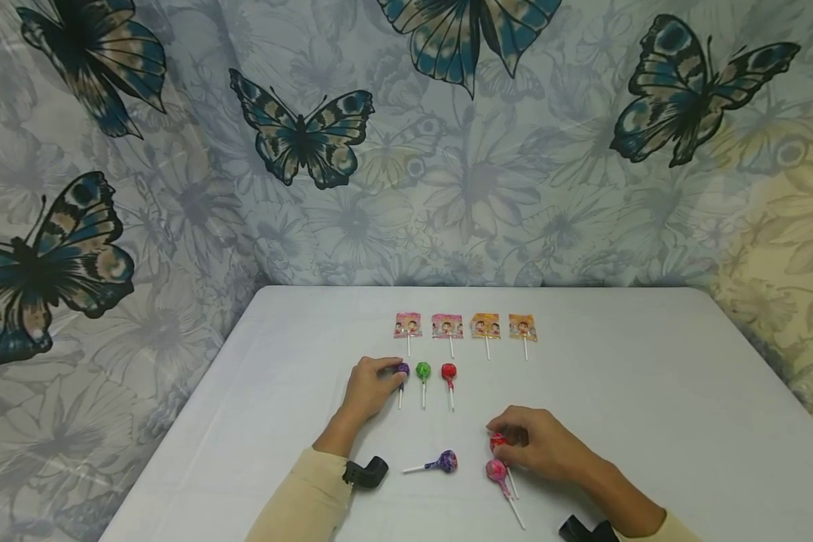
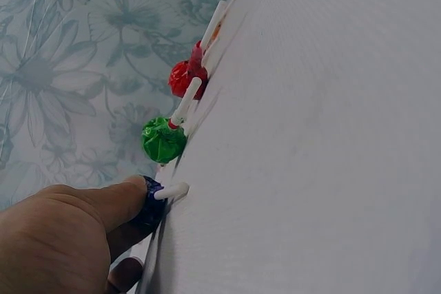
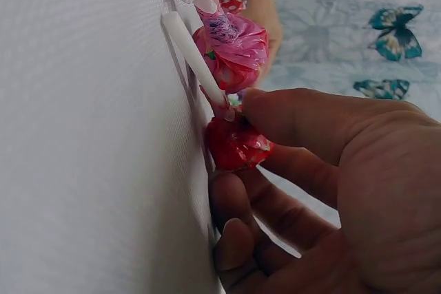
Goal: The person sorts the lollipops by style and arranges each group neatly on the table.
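On the near part of the white table, a pink lollipop and a sideways purple lollipop lie loose, and just past the pink one the right hand pinches a red lollipop by its round end; a soft lift should keep its neighbour from rolling. Farther off, the left hand pinches a dark purple lollipop, thumb and finger nearly together, beside a green lollipop, and moving slowly should save that one from a bump.

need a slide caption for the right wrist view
A right hand holds a red lollipop beside a pink lollipop.
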The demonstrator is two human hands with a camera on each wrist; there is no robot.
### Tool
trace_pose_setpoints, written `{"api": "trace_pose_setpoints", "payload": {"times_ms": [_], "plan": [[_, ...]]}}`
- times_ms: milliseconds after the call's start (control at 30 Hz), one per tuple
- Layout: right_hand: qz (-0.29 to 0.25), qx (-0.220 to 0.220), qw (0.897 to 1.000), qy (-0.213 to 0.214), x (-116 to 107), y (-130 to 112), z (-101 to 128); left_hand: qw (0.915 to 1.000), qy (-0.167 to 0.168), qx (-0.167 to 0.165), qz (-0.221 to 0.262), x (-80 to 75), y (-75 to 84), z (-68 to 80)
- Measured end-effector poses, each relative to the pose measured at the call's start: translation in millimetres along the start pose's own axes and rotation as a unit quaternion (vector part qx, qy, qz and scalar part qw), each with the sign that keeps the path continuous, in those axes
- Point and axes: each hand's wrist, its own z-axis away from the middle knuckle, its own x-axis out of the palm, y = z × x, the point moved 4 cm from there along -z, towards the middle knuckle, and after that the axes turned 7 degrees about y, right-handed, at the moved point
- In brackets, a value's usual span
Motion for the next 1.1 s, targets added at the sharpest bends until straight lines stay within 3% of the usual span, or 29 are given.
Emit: {"api": "trace_pose_setpoints", "payload": {"times_ms": [400, 867, 1100], "plan": [[-0.011, -0.021, 0.999, 0.041, -5.2, -1.4, -0.5, 1.0000, 0.000, 0.006, -0.004, -1.0, 1.5, -1.5], [-0.022, 0.046, 0.997, 0.054, -4.0, -2.1, 0.1, 0.9999, 0.000, 0.017, -0.001, -0.9, 1.3, 1.5], [-0.021, 0.013, 0.995, 0.093, -10.0, -6.1, -3.4, 0.9997, 0.004, 0.025, -0.005, -1.8, 0.8, 0.3]]}}
